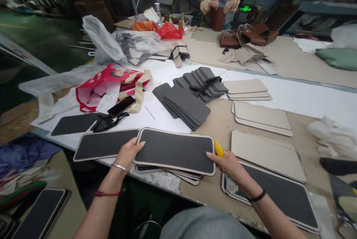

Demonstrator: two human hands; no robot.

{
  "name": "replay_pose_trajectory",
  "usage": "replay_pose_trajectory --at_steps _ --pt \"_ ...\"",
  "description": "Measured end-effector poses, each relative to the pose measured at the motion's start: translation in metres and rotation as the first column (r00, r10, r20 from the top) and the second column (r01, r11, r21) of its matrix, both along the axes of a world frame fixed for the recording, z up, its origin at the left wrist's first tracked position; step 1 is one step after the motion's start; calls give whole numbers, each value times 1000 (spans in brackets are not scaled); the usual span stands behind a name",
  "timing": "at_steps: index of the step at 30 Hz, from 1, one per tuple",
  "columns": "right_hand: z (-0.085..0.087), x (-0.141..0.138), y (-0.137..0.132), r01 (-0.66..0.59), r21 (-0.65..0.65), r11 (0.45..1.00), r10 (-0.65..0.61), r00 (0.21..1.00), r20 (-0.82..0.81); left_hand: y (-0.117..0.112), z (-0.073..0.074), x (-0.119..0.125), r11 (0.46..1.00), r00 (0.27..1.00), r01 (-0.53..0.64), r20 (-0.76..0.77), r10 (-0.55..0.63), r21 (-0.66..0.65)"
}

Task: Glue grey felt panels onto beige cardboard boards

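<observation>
A black rounded panel with a beige border point(175, 150) is held level over the table's near edge. My left hand point(128, 154) grips its left end, thumb on top. My right hand point(224, 162) pinches the right end and also carries a yellow-handled tool point(219, 149), whose working end is mostly hidden. Below the held panel lies a stack of similar panels point(184, 177). Another bordered panel point(104, 145) lies beside my left hand, partly past the table edge. Under my right forearm is a further pile of black panels point(279, 194).
Beige panels point(264, 153) lie in piles on the right. Dark grey pieces point(186, 107), some tied, sit mid-table. A red bag point(97, 84), a phone point(122, 106) and plastic bags are at left. Across the table a person point(220, 0) handles a brown piece point(216, 19).
</observation>
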State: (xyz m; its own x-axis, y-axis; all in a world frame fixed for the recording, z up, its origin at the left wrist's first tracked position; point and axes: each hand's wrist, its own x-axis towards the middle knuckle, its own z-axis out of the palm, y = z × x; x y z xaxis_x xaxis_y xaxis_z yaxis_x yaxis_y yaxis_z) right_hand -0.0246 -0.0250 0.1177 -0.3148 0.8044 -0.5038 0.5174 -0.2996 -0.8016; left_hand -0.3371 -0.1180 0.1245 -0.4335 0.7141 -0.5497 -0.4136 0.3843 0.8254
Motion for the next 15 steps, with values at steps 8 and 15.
replay_pose_trajectory --at_steps 8,15 --pt "-10 -5 -2 -12 -3 1000 12 1000 29 4 -5 -5 998 999 7 -51 -10 -58" --pt "-1 -2 -2 -162 154 975 100 931 351 3 -13 -11 989 994 -18 -108 3 -145"
